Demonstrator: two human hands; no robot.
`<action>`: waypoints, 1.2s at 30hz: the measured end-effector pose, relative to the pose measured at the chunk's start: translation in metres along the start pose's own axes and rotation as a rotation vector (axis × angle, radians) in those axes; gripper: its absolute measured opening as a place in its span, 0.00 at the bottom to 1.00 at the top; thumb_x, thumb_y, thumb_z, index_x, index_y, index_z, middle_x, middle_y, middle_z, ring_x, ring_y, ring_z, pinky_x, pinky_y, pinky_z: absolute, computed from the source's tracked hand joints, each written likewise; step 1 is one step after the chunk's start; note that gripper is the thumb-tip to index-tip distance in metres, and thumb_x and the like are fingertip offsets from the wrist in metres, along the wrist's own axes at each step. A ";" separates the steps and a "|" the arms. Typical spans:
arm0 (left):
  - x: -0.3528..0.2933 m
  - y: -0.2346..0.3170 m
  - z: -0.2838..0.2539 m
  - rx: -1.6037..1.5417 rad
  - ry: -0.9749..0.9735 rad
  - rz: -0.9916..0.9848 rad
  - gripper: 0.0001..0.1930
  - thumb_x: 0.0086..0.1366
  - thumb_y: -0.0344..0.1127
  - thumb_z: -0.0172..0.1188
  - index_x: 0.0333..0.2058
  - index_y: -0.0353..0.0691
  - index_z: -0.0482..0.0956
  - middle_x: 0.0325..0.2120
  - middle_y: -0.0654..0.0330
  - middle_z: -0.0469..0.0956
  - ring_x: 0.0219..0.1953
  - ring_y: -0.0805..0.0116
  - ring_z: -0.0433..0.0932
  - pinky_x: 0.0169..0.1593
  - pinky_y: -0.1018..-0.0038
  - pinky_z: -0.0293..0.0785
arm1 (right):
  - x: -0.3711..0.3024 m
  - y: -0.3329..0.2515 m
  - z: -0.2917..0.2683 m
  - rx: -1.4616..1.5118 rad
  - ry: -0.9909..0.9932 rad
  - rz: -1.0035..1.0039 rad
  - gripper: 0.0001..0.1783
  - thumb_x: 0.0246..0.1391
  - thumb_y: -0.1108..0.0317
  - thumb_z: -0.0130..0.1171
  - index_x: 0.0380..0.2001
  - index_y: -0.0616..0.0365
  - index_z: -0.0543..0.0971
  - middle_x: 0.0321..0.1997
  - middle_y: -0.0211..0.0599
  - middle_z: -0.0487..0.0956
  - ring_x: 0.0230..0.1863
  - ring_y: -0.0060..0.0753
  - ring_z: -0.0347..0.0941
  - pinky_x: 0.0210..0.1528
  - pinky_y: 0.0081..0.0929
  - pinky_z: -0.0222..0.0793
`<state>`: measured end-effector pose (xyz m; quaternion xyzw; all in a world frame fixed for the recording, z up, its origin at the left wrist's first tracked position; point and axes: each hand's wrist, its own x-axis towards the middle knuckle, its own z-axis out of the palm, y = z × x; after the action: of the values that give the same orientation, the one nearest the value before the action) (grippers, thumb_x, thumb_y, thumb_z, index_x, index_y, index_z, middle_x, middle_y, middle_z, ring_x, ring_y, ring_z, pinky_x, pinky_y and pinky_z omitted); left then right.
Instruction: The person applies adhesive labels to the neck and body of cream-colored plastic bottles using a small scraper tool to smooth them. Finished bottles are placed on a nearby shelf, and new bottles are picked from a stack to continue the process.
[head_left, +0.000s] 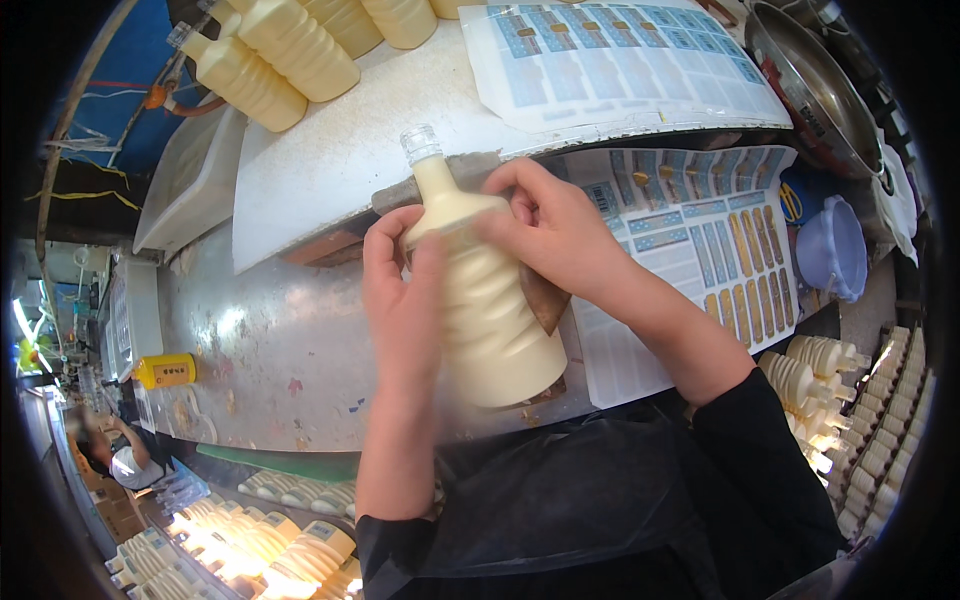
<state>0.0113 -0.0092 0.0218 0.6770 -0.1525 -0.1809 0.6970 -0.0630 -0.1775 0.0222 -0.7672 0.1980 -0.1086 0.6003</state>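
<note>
A cream-coloured bottle [490, 310] with wavy ribbed sides and a clear glass mouth stands tilted before me, its neck pointing away. My left hand [400, 270] curls around the left of its shoulder, thumb on the front and fingers behind. On the other side, my right hand [545, 215] is closed at the shoulder, its thumb pressed to the front and its fingers bent. Between the two thumbs runs a faint pale band, too blurred to name. Printed label sheets [690, 235] in blue and gold lie right of the bottle.
More label sheets [620, 60] cover the raised white board [340, 130], where several cream bottles [250, 80] stand at far left. A yellow container [165, 371] sits on the metal table [270, 330]. Right are a metal pan [815, 75], purple bucket [832, 250] and stacked bottles [800, 385]. Another person [125, 455] is far left.
</note>
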 end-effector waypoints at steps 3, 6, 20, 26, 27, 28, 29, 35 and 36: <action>0.003 -0.004 0.003 0.066 0.036 0.016 0.18 0.70 0.35 0.63 0.54 0.36 0.71 0.46 0.59 0.75 0.47 0.74 0.73 0.52 0.76 0.73 | 0.003 0.000 0.001 0.014 -0.032 0.022 0.23 0.56 0.54 0.70 0.45 0.59 0.78 0.25 0.29 0.71 0.28 0.22 0.66 0.31 0.29 0.65; 0.002 -0.002 0.007 0.024 0.044 -0.011 0.19 0.68 0.35 0.65 0.53 0.36 0.70 0.46 0.58 0.75 0.46 0.74 0.74 0.50 0.76 0.74 | 0.006 0.010 0.001 0.089 -0.043 0.014 0.22 0.55 0.55 0.70 0.44 0.59 0.78 0.24 0.28 0.70 0.27 0.21 0.65 0.31 0.28 0.64; 0.003 -0.006 0.006 0.009 0.051 -0.010 0.19 0.69 0.34 0.64 0.53 0.35 0.70 0.45 0.57 0.75 0.45 0.74 0.74 0.48 0.77 0.75 | 0.004 0.010 0.002 0.117 -0.062 0.008 0.17 0.60 0.62 0.67 0.47 0.59 0.77 0.26 0.16 0.66 0.28 0.08 0.60 0.30 0.13 0.57; 0.003 -0.005 0.004 0.162 -0.010 0.077 0.21 0.73 0.40 0.58 0.57 0.33 0.68 0.49 0.53 0.74 0.50 0.68 0.73 0.56 0.71 0.72 | 0.004 0.015 0.003 0.240 -0.062 0.007 0.19 0.59 0.57 0.67 0.47 0.58 0.78 0.24 0.25 0.71 0.27 0.19 0.64 0.31 0.26 0.63; 0.004 -0.008 0.002 0.196 -0.023 0.104 0.22 0.73 0.41 0.57 0.58 0.33 0.67 0.50 0.53 0.74 0.52 0.68 0.73 0.57 0.71 0.71 | 0.001 0.011 0.002 0.166 -0.059 -0.005 0.19 0.60 0.57 0.65 0.47 0.58 0.78 0.25 0.25 0.71 0.28 0.20 0.65 0.32 0.26 0.64; 0.006 -0.013 0.000 0.232 -0.032 0.132 0.22 0.74 0.41 0.56 0.58 0.33 0.66 0.51 0.52 0.73 0.53 0.67 0.72 0.58 0.70 0.70 | -0.002 0.004 0.001 0.094 -0.060 -0.019 0.18 0.61 0.58 0.64 0.47 0.58 0.78 0.25 0.26 0.72 0.28 0.20 0.65 0.33 0.27 0.65; 0.007 -0.016 -0.002 0.268 -0.042 0.160 0.23 0.74 0.42 0.55 0.59 0.33 0.66 0.52 0.52 0.73 0.54 0.66 0.72 0.59 0.70 0.69 | -0.004 0.000 0.000 0.021 -0.061 -0.034 0.17 0.62 0.59 0.63 0.48 0.58 0.78 0.25 0.26 0.72 0.29 0.20 0.66 0.33 0.27 0.66; 0.003 -0.013 0.001 0.058 -0.033 0.018 0.23 0.74 0.40 0.55 0.60 0.33 0.64 0.54 0.52 0.71 0.55 0.67 0.70 0.60 0.70 0.68 | 0.000 0.013 0.003 0.238 -0.064 -0.049 0.15 0.63 0.62 0.62 0.48 0.59 0.77 0.27 0.29 0.74 0.31 0.21 0.69 0.39 0.26 0.68; 0.004 -0.015 0.001 0.054 -0.026 0.022 0.23 0.74 0.40 0.56 0.60 0.33 0.65 0.54 0.52 0.70 0.55 0.67 0.70 0.60 0.70 0.68 | -0.002 0.008 0.002 0.214 -0.059 -0.043 0.15 0.63 0.62 0.62 0.48 0.59 0.77 0.26 0.29 0.74 0.31 0.21 0.69 0.38 0.26 0.68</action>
<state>0.0134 -0.0119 0.0071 0.6914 -0.1738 -0.1778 0.6784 -0.0655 -0.1761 0.0137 -0.7058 0.1510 -0.1192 0.6817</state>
